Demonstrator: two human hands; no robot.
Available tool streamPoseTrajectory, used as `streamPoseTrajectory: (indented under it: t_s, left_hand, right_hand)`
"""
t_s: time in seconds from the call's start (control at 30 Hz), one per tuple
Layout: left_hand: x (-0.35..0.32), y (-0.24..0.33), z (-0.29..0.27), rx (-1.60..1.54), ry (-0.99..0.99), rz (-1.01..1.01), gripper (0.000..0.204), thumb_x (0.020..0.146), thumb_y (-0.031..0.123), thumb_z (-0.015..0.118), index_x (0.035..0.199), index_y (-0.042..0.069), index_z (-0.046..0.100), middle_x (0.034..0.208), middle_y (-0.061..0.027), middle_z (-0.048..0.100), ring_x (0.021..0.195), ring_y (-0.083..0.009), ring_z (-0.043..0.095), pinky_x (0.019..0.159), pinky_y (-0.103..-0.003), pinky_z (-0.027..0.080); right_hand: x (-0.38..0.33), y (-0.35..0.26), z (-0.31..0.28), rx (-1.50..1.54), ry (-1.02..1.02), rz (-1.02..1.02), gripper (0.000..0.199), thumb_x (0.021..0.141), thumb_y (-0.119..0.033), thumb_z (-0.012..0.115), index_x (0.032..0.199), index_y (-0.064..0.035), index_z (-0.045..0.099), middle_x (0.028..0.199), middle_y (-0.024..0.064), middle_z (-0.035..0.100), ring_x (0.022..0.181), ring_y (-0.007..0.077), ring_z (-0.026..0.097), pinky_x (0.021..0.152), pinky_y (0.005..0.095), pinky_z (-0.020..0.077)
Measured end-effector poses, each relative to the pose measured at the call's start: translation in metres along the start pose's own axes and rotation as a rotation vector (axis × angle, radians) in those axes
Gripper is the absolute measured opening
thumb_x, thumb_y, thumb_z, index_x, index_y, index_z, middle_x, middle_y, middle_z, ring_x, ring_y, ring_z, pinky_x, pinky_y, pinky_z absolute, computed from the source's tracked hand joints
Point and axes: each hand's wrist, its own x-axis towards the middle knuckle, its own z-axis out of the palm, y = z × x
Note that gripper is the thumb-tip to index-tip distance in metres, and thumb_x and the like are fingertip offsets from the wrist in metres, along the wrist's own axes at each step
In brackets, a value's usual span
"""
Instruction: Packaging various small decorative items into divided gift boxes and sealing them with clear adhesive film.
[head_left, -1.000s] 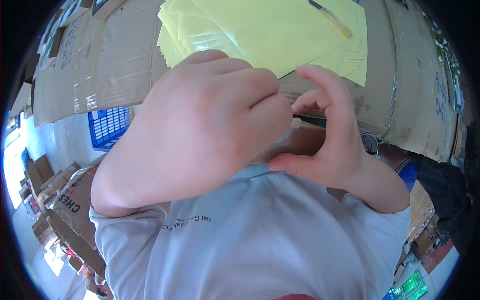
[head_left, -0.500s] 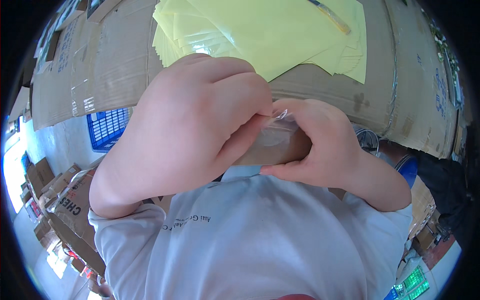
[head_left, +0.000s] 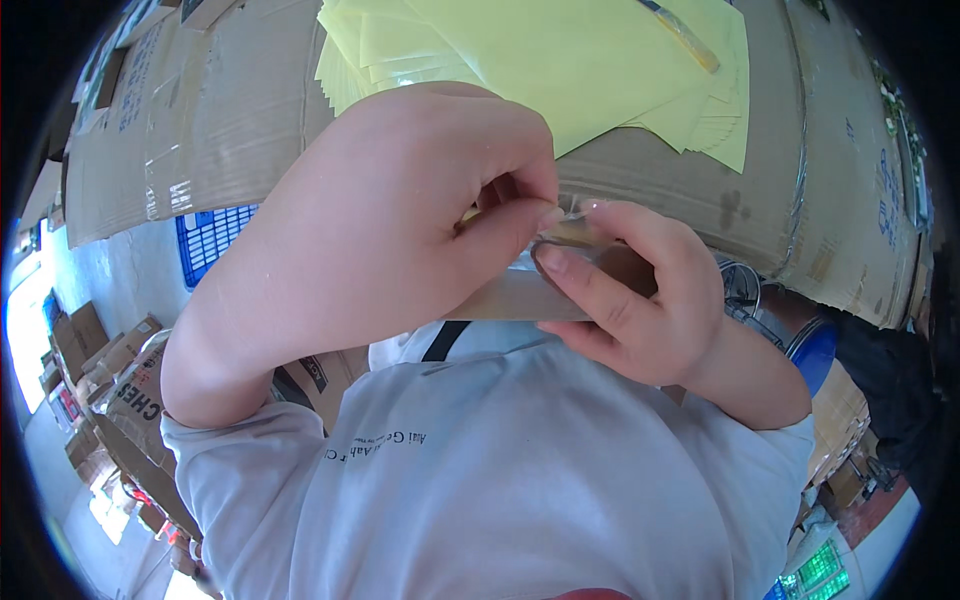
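What looks like a roll of clear packing tape [head_left: 510, 297] is held close in front of my chest, its tan side showing below my fingers. My right hand [head_left: 650, 290] grips the roll from the right, with the thumb over its top. At the roll's upper edge, the thumb and forefinger of my left hand [head_left: 430, 190] pinch a bit of clear film [head_left: 573, 213]. My right forefinger reaches the same film. Much of the roll is hidden by both hands. Just beyond them lies a fanned stack of yellow sheets [head_left: 560, 75].
The sheets lie on a large cardboard surface [head_left: 230, 130], together with a slim yellow-handled tool [head_left: 695, 48]. A blue plastic crate [head_left: 212, 245] stands lower down at the left. Cardboard boxes [head_left: 85, 335] lie farther left. At the right are a round blue object [head_left: 815, 355] and dark cloth [head_left: 880, 365].
My left finger and thumb have opened a gap behind their pinch at the film. My right thumb has come up over the roll. The view has shifted slightly.
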Motion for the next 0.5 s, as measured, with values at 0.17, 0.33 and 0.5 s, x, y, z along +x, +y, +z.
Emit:
streamPoseTrajectory:
  t_s: [0.17, 0.33, 0.5]
  left_hand:
    - [0.005, -0.003, -0.005, -0.031, -0.057, -0.035, 0.006, 0.074, -0.003, 0.061, 0.078, -0.002, 0.058, 0.072, -0.0087, 0.056, 0.068, -0.0192, 0.056, 0.064, -0.029, 0.046]
    - [0.011, -0.002, -0.011, 0.013, -0.110, -0.086, 0.005, 0.075, -0.002, 0.061, 0.078, -0.002, 0.057, 0.073, -0.0087, 0.056, 0.068, -0.0178, 0.056, 0.065, -0.028, 0.047]
    - [0.015, -0.002, -0.012, 0.054, -0.154, -0.150, 0.005, 0.076, -0.002, 0.061, 0.078, -0.002, 0.056, 0.073, -0.0085, 0.056, 0.069, -0.0182, 0.055, 0.064, -0.029, 0.047]
  right_hand:
    - [0.004, 0.001, -0.003, 0.033, -0.130, 0.023, 0.055, 0.056, -0.016, 0.077, 0.110, -0.0089, 0.068, 0.101, 0.0109, 0.058, 0.079, 0.0224, 0.059, 0.061, 0.0319, 0.0488]
    - [0.006, 0.000, -0.003, 0.013, -0.165, 0.001, 0.056, 0.055, -0.017, 0.077, 0.110, -0.0081, 0.067, 0.097, 0.0084, 0.058, 0.077, 0.0204, 0.058, 0.062, 0.0311, 0.0475]
    - [0.004, 0.002, 0.000, -0.008, -0.127, -0.003, 0.055, 0.055, -0.016, 0.076, 0.109, -0.0084, 0.068, 0.097, 0.0074, 0.058, 0.076, 0.0191, 0.057, 0.061, 0.0298, 0.0463]
